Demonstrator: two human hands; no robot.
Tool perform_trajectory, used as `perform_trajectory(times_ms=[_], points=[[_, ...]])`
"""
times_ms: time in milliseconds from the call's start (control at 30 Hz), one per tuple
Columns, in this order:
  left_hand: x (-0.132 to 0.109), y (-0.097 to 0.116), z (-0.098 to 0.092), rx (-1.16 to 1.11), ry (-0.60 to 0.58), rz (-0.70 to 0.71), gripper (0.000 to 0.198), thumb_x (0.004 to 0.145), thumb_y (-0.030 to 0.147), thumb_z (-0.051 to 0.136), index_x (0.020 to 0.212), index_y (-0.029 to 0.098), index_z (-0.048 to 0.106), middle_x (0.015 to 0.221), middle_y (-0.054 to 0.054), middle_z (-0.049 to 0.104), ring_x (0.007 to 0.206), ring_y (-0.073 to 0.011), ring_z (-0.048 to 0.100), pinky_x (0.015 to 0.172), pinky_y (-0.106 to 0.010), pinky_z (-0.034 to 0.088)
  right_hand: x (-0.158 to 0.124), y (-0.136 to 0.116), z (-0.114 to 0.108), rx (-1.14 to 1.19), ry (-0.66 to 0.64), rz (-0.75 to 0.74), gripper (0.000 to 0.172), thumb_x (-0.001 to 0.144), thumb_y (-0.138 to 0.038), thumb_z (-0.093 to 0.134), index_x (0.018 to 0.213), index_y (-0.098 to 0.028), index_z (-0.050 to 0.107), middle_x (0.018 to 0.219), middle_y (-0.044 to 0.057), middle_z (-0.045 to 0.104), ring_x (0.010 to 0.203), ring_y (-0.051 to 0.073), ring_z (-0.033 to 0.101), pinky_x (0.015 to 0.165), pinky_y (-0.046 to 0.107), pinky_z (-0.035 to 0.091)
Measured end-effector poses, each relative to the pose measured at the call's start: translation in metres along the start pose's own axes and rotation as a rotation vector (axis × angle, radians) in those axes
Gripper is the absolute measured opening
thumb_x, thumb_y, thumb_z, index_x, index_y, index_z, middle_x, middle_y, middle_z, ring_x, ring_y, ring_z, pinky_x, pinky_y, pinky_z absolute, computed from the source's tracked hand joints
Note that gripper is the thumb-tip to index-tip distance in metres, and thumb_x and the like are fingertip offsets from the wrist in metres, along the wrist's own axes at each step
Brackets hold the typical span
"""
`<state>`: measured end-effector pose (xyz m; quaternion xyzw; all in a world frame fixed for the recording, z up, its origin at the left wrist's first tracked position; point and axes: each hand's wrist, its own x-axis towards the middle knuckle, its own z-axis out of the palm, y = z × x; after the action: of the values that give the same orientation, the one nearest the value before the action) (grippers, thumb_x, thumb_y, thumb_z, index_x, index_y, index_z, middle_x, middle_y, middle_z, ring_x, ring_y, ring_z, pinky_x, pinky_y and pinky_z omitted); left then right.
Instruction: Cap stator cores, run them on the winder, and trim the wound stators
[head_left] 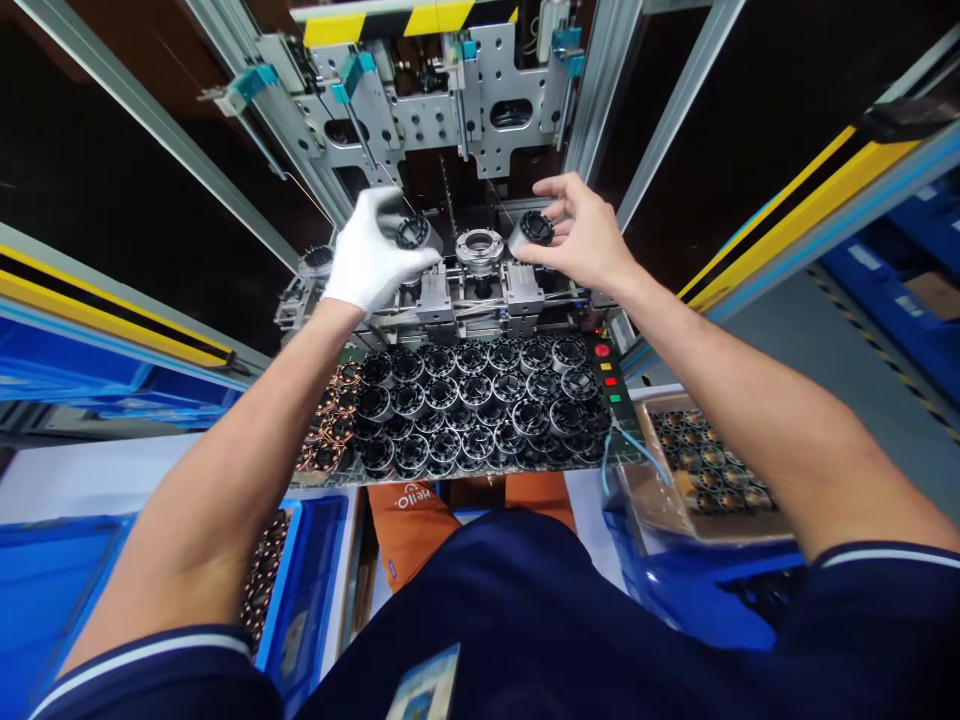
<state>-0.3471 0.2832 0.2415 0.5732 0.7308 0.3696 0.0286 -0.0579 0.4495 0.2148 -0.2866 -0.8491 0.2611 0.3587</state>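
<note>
My left hand (379, 250), in a white glove, curls around a stator core (415, 233) with a black slotted top and silver side. My bare right hand (581, 235) has its thumb and fingers about a similar stator core (525, 232). Both cores are slightly tilted, over the machine's fixture row. Between the hands sits a round metal ring holder (480, 246). Left of the glove, another black-topped core (318, 258) rests on the fixture. Thin wires run down from the nozzles toward both hands. The undersides of the held cores are partly hidden.
Rows of stator cores (472, 400) stand on the bench before me, with copper-wound ones (328, 425) at the left. Buttons (602, 351) line its right edge. Wire nozzles (463, 125) hang overhead. Yellow-black guards (772, 220) flank both sides. A carton (664, 480) holds more parts.
</note>
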Motion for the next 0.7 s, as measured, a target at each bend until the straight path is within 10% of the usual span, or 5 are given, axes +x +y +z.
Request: perform_trajectory(times_ms=[167, 700], points=[[-0.008, -0.011, 0.018, 0.137, -0.129, -0.098, 0.070, 0.070, 0.047, 0.099, 0.131, 0.019, 0.083, 0.147, -0.014, 0.083, 0.139, -0.0421, 0.075, 0.130, -0.059, 0.054, -0.004, 0.005, 0.014, -0.075, -0.069, 0.042, 0.049, 0.070, -0.043, 0.097, 0.111, -0.020, 0.082, 0.109, 0.011, 0.085, 0.106, 0.039, 0.078, 0.105, 0.062, 0.064], [-0.042, 0.008, 0.002, 0.100, -0.143, -0.125, 0.074, 0.078, 0.051, 0.095, 0.142, 0.019, 0.078, 0.144, -0.015, 0.083, 0.134, -0.0430, 0.077, 0.123, -0.060, 0.058, -0.031, -0.022, 0.006, -0.016, -0.046, 0.080, 0.055, 0.069, -0.051, 0.095, 0.112, -0.021, 0.078, 0.116, 0.015, 0.085, 0.109, 0.042, 0.079, 0.104, 0.064, 0.064]])
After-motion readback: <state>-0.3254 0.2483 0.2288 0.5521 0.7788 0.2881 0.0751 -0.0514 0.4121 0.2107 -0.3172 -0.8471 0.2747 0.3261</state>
